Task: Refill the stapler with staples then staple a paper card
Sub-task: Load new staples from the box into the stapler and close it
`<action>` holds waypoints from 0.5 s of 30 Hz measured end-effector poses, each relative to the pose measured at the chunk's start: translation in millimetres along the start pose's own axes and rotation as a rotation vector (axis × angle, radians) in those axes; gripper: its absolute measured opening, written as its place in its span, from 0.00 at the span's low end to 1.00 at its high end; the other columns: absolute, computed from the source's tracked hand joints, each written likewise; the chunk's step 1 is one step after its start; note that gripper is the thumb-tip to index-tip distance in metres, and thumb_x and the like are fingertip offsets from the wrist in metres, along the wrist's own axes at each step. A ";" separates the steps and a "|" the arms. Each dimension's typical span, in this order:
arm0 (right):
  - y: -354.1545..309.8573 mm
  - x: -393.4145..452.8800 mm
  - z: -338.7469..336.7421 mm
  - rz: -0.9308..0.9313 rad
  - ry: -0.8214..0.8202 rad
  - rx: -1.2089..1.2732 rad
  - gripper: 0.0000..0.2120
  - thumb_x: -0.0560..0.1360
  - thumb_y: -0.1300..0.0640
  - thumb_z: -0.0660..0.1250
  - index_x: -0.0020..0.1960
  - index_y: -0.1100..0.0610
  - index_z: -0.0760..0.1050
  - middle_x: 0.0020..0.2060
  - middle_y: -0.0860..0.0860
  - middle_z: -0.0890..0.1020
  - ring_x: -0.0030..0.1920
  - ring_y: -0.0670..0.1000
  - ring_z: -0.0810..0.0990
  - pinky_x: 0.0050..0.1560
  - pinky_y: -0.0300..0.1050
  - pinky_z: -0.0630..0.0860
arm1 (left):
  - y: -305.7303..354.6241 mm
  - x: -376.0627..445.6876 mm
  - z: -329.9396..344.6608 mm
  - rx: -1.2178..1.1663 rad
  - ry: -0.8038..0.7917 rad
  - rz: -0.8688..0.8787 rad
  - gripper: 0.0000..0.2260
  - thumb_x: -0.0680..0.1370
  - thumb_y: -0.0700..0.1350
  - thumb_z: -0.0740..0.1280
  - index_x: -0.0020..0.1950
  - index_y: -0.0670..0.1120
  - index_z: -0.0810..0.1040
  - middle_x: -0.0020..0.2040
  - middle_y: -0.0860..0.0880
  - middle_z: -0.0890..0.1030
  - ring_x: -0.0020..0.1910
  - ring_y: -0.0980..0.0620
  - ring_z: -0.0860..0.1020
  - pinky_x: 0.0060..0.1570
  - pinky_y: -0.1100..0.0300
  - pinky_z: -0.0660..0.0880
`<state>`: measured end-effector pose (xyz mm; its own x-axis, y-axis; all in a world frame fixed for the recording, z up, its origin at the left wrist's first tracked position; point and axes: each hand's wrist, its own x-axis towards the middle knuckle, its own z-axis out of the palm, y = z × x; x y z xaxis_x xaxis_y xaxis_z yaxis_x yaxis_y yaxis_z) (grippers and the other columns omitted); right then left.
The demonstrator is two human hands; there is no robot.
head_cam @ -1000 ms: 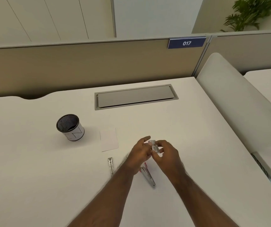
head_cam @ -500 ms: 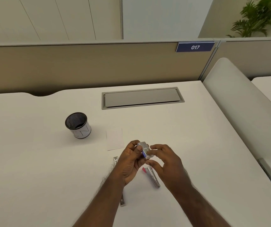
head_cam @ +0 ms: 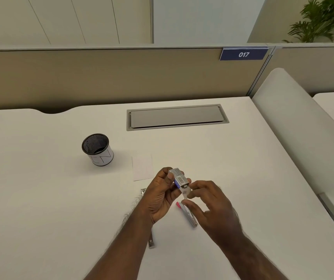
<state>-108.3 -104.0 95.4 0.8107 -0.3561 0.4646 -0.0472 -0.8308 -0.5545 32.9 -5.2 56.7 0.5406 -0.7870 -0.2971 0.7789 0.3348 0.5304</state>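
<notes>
Gripping small rectangular cardboard staple box (head_cam: 178,178), hands (head_cam: 163,196) close together.

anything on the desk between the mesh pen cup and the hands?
Head view: only the white paper card lies flat between the mesh pen cup and the left hand, which holds the staple box. Otherwise bare desk.

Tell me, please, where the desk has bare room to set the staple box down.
Bare desk lies left of the mesh cup, and right of the hands toward the white divider. It is crowded around the paper card, the stapler parts and both hands.
</notes>
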 end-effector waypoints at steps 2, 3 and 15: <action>-2.1 0.0 -1.5 0.041 0.007 0.020 0.08 0.77 0.48 0.67 0.45 0.53 0.78 0.49 0.47 0.79 0.52 0.45 0.77 0.49 0.34 0.74 | 0.1 -0.6 1.6 -0.009 -0.007 -0.005 0.10 0.75 0.44 0.65 0.53 0.42 0.77 0.52 0.41 0.85 0.50 0.39 0.84 0.39 0.57 0.83; -3.6 1.3 -2.2 0.072 0.014 0.031 0.08 0.77 0.48 0.66 0.44 0.53 0.78 0.47 0.46 0.79 0.50 0.44 0.77 0.48 0.33 0.73 | 0.3 -1.2 2.5 -0.012 -0.009 -0.011 0.09 0.75 0.44 0.65 0.52 0.42 0.78 0.51 0.40 0.85 0.50 0.38 0.84 0.37 0.58 0.83; -9.1 25.7 -12.0 0.450 -0.176 0.028 0.03 0.74 0.54 0.70 0.44 0.47 0.82 0.42 0.43 0.79 0.42 0.39 0.78 0.46 0.38 0.76 | 1.7 -3.0 1.2 0.095 -0.061 -0.014 0.08 0.76 0.43 0.64 0.45 0.47 0.83 0.52 0.42 0.84 0.53 0.42 0.84 0.43 0.58 0.83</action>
<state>-94.0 -110.8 120.7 0.7999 -0.5979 0.0517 -0.4024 -0.5984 -0.6929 32.2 -2.9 59.4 0.5069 -0.8227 -0.2575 0.7511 0.2750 0.6001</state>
